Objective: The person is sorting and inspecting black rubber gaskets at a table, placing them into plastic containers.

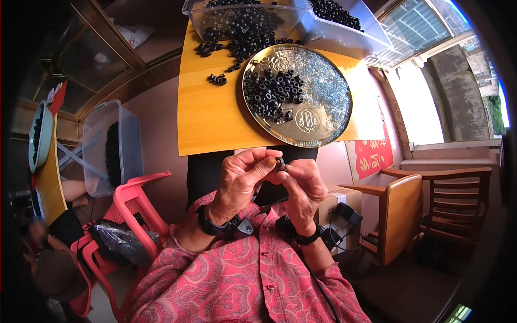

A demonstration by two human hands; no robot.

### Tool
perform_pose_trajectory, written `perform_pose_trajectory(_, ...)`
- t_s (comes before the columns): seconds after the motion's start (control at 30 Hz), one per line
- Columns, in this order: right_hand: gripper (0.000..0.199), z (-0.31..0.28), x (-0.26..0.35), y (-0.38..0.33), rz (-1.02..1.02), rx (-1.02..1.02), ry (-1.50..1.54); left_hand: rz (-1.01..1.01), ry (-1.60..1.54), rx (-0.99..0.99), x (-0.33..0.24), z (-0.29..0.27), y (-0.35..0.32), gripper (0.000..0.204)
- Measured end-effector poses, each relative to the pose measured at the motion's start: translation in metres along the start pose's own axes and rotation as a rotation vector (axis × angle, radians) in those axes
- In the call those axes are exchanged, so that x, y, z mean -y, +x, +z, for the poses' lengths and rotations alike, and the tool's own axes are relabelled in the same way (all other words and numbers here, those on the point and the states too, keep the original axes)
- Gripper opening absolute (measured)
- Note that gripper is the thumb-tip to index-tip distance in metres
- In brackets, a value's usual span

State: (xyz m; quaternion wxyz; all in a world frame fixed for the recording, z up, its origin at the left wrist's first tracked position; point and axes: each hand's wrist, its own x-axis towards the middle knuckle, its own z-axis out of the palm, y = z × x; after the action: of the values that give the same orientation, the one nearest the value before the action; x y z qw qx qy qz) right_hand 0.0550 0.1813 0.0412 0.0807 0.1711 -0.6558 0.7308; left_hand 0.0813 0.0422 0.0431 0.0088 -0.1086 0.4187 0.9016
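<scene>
Close to my body, just off the table's near edge, both hands meet around a small black ring-shaped part (280, 164). My left hand (243, 175) pinches it between thumb and fingers. From the other side, the thumb and fingertips of my right hand (302, 185) close on it too. A small reddish spot shows at the part; its detail is too small to make out. Beyond my hands lies a round metal tray (308, 141) on the table. Several similar black rings (272, 91) are heaped on its left, and small clear bluish pieces (326, 81) cover its right.
The yellow table (210, 121) bears loose black parts (253, 32) and two clear plastic bins (344, 40) at its far side. Left are a pink plastic chair (134, 210), a clear tub (132, 145) and another person (56, 264). Right stand a cardboard box (329, 207) and wooden chair (401, 218).
</scene>
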Motion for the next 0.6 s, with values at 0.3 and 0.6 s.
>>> perform_pose_trajectory(0.3,0.022,-0.001,-0.005,-0.003,0.061,0.024,0.033,0.01,0.071,-0.061,0.0,0.002,-0.001,0.02)
perform_pose_trajectory(0.6,0.02,-0.012,-0.01,0.008,0.125,0.146,0.102,0.009,0.15,-0.036,0.0,-0.001,-0.002,0.02)
